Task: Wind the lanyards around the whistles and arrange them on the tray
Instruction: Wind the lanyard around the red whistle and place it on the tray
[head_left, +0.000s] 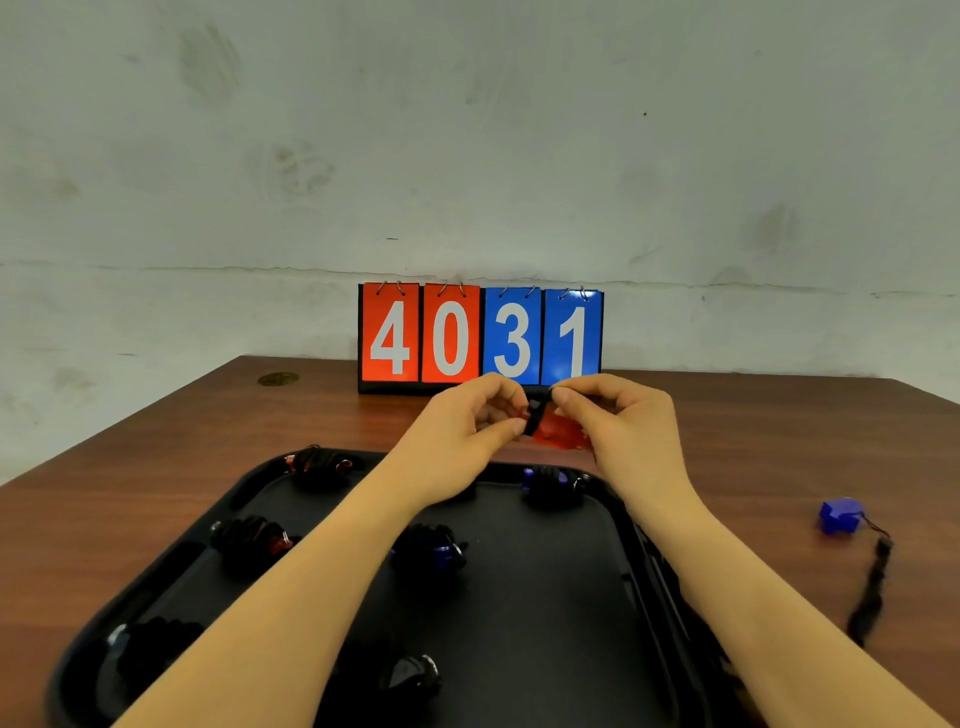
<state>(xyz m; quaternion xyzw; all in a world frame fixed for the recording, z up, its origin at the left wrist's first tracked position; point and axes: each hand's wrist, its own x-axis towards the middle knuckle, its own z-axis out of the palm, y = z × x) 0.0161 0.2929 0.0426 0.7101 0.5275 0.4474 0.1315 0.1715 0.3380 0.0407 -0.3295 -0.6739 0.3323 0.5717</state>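
Observation:
Above the far edge of the black tray (582, 597), both hands hold a red whistle (558, 432). My left hand (470, 421) pinches the whistle and its black lanyard (535, 415) between thumb and fingers. My right hand (618, 415) grips the red body and pinches the lanyard at the top. Several wound whistles lie on the tray, among them a red one (319, 465), a blue one (550, 480) and another blue one (434, 551). A blue whistle (839, 515) lies on the table to the right, its black lanyard (875, 587) trailing loose.
A flip scoreboard (480, 338) reading 4031 stands at the back of the brown table (156, 457), against a grey wall. A round brass fitting (279, 379) sits in the table at the back left.

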